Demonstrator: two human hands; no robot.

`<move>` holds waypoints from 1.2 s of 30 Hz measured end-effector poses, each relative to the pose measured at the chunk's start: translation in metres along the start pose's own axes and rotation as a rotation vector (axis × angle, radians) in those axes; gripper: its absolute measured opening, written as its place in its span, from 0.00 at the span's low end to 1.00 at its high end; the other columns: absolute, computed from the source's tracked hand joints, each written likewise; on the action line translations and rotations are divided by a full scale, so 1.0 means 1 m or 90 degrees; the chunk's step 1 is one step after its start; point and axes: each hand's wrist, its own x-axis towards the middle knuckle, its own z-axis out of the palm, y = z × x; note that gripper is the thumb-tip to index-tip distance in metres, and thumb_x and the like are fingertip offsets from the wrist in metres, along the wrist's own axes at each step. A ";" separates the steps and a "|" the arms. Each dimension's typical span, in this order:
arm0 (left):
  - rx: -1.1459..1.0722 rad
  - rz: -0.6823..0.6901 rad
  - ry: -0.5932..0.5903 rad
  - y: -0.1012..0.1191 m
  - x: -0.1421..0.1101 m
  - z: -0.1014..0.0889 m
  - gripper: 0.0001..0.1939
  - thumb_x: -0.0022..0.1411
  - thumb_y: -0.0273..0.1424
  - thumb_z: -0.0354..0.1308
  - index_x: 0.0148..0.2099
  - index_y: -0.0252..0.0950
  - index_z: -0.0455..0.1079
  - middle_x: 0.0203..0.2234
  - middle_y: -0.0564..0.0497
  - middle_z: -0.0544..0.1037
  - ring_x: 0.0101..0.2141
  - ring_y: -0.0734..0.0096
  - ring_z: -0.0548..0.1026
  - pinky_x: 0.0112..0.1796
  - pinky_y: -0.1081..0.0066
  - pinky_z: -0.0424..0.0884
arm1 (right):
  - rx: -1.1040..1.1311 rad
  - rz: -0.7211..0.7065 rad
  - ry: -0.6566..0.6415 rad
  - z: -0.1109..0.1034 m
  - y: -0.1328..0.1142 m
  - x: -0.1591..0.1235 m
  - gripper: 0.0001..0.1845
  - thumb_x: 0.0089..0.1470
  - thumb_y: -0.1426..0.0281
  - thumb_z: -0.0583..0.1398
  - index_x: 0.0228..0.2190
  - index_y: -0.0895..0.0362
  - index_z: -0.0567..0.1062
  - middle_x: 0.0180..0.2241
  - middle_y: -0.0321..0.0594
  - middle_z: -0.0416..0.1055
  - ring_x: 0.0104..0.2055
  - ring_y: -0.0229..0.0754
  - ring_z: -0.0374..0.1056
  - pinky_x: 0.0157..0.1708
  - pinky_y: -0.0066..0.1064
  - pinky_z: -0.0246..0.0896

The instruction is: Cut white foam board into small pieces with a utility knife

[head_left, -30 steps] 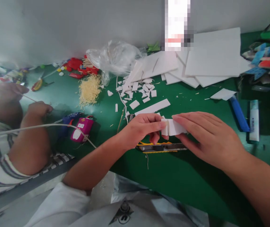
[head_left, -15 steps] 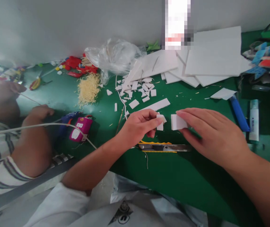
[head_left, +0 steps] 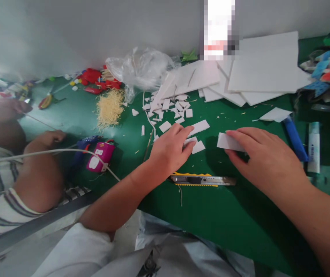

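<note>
Your left hand (head_left: 170, 148) has drawn away from your right hand (head_left: 264, 161) and come down toward the green table (head_left: 240, 223) since half a second ago, carrying the small white piece (head_left: 190, 141) from its place beside the white block (head_left: 228, 142). The block itself has tilted and shifted a little to the right.

Your right hand pinches the block near its right end, thumb below and fingers above, so its left end juts free over the table. Your left fingers and thumb curl around the small piece; whether they press on it or are just letting it go, you cannot tell from this view. It sits right beside a flat white offcut (head_left: 198, 147), with the long white strip (head_left: 200, 127) just beyond.

Setting the piece down gently and flat seems best, since foam-like edges probably dent or crumble under a hard pinch. Keep your right grip light for the same reason, and the block level. Mind the utility knife (head_left: 193, 179) on the near side of both hands: its blade (head_left: 225, 181) points right and lies near your right thumb, so move around it rather than across it.
</note>
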 end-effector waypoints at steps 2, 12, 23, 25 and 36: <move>-0.035 0.050 0.054 0.005 -0.005 -0.007 0.10 0.72 0.33 0.55 0.46 0.34 0.74 0.38 0.48 0.78 0.30 0.74 0.72 0.35 0.72 0.70 | 0.005 0.011 -0.016 0.001 0.002 -0.001 0.16 0.61 0.67 0.58 0.49 0.58 0.78 0.46 0.50 0.79 0.44 0.51 0.75 0.40 0.41 0.70; 0.006 0.316 -0.184 0.019 -0.030 -0.009 0.14 0.74 0.35 0.52 0.37 0.34 0.72 0.32 0.48 0.78 0.33 0.67 0.75 0.34 0.68 0.69 | 0.012 0.103 -0.007 0.005 0.002 0.000 0.18 0.60 0.66 0.57 0.47 0.59 0.79 0.42 0.50 0.75 0.42 0.52 0.73 0.38 0.42 0.70; -0.003 0.415 -0.132 0.032 -0.029 -0.001 0.11 0.73 0.34 0.54 0.46 0.32 0.74 0.38 0.47 0.79 0.39 0.63 0.76 0.38 0.64 0.72 | 0.036 0.136 -0.030 0.003 0.005 0.001 0.18 0.60 0.64 0.57 0.46 0.57 0.80 0.43 0.51 0.75 0.42 0.54 0.72 0.40 0.45 0.69; 0.019 0.445 -0.126 0.037 -0.031 0.004 0.11 0.74 0.31 0.51 0.45 0.32 0.75 0.36 0.48 0.79 0.38 0.64 0.76 0.38 0.65 0.71 | 0.038 0.140 -0.032 0.004 0.005 0.001 0.18 0.60 0.63 0.57 0.46 0.56 0.80 0.43 0.50 0.75 0.42 0.54 0.72 0.39 0.46 0.69; -0.015 0.477 -0.019 0.038 -0.033 0.008 0.12 0.73 0.26 0.51 0.52 0.30 0.73 0.35 0.49 0.81 0.32 0.67 0.76 0.34 0.66 0.71 | -0.014 0.099 -0.001 0.004 0.004 0.000 0.20 0.61 0.63 0.55 0.45 0.60 0.81 0.42 0.52 0.78 0.40 0.54 0.75 0.35 0.43 0.71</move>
